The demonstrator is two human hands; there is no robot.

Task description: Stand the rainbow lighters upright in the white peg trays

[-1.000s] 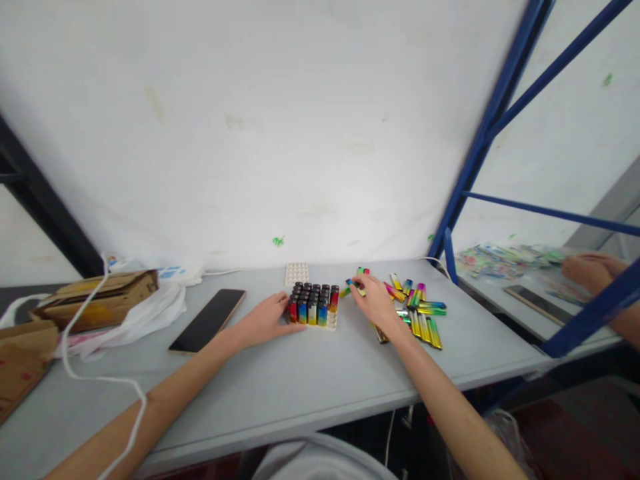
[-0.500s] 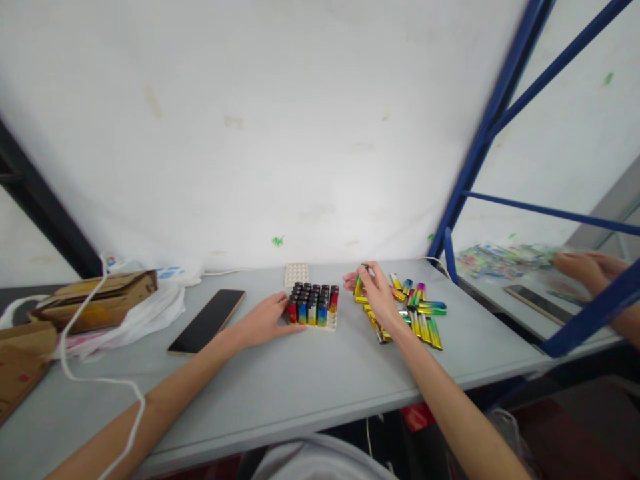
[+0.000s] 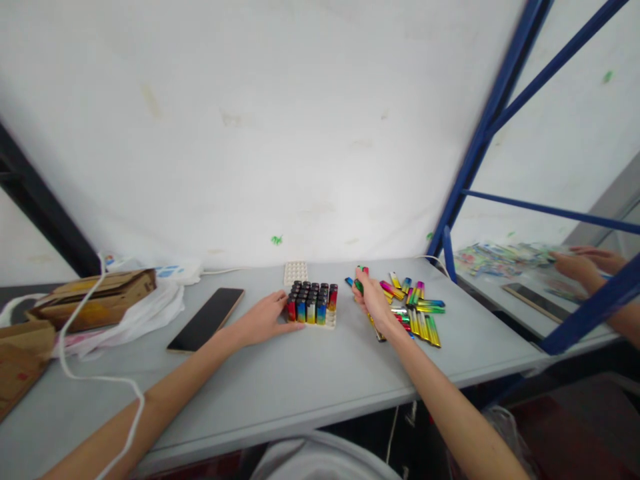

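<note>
Lighters (image 3: 417, 313) lie loose beside the right hand (image 3: 373, 303), phone (image 3: 206, 319) well left.

Open table (image 3: 310, 373): bare grey surface along the near edge, passable between both forearms.
Centre: tray of upright lighters (image 3: 313, 310), left hand (image 3: 263, 320) touching its left side; a white block (image 3: 295, 272) just behind.
Narrow gap between the tray and right hand (image 3: 373, 300).
Right: loose lighters (image 3: 417, 310) scattered, blue frame post (image 3: 480, 143) beyond.
Left: phone (image 3: 206, 319), plastic bag (image 3: 135, 313), cardboard box (image 3: 95, 300), white cable (image 3: 100, 383) crossing the surface.
</note>
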